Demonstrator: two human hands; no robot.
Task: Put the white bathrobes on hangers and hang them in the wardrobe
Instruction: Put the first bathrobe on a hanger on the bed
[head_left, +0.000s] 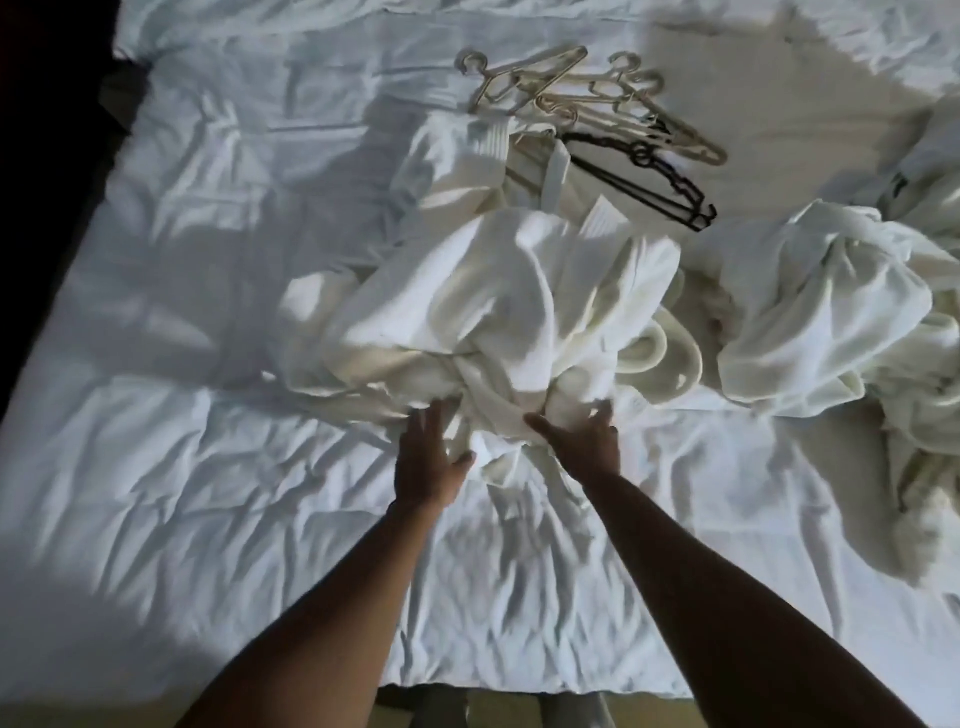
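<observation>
A crumpled white bathrobe (498, 306) lies heaped in the middle of the bed. My left hand (428, 457) reaches its near edge with fingers spread and fairly straight, touching the fabric. My right hand (584, 441) lies beside it at the same edge, fingers pushing into the folds; their tips are hidden in the cloth. A second white bathrobe (826, 312) is bunched at the right. Behind the robes lie several cream hangers (587, 91) and a black hanger (649, 176).
The bed's wrinkled white sheet (182, 467) fills most of the view. More white fabric (930, 499) trails off the right side. A dark floor strip runs along the left edge (47, 156), and the bed's near edge shows at the bottom (519, 701).
</observation>
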